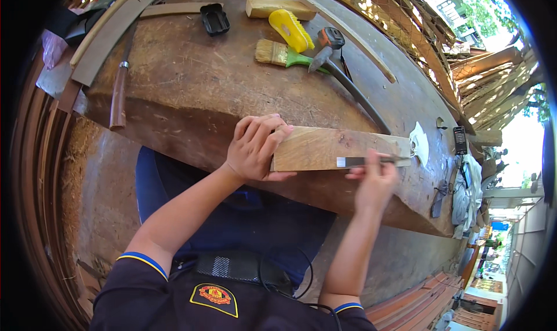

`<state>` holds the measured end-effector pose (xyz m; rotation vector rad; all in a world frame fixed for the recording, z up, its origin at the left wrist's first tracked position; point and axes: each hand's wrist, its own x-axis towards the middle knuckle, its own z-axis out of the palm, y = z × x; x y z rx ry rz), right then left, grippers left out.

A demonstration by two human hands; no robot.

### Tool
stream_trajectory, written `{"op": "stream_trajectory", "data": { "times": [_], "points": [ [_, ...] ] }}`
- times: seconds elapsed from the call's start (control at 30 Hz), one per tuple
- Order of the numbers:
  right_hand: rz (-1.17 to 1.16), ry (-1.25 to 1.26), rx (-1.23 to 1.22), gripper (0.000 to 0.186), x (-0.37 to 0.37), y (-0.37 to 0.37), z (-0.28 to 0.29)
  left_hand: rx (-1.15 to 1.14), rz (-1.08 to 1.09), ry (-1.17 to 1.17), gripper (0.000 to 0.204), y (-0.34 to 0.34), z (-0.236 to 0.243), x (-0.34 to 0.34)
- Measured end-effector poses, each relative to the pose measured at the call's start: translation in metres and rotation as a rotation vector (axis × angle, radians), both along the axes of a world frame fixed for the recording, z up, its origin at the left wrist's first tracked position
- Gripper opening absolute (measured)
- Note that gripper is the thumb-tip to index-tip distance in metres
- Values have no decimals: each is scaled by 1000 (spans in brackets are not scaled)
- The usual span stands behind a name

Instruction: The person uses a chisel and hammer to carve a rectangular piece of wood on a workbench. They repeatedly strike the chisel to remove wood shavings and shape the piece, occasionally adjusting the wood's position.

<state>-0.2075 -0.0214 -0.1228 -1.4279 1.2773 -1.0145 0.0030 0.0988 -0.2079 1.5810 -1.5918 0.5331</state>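
A pale rectangular wooden block lies along the near edge of the workbench, its face toward me. My left hand grips its left end, fingers over the upper corner and thumb along the lower edge. Over the block's right half, my right hand holds a slim dark tool with a bright flat end pointing left and a thin tip pointing right. Motion blurs this hand somewhat, and the tool's exact kind is unclear. Just past the block's right end lies a white irregular piece.
Beyond the block, the workbench bears a hammer, a paintbrush, a yellow scrubbing brush, a tape measure and a black tray. A wooden-handled tool lies left; a phone sits right.
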Motion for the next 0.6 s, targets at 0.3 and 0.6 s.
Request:
{"op": "stream_trajectory", "data": {
  "times": [0.3,0.6],
  "points": [
    [-173,40,-158,26,-11,-29,1,-13,-2,-4,75,0,2,2],
    [-177,-14,-183,27,-25,-48,-6,-50,-21,4,75,2,2,4]
  ]
}}
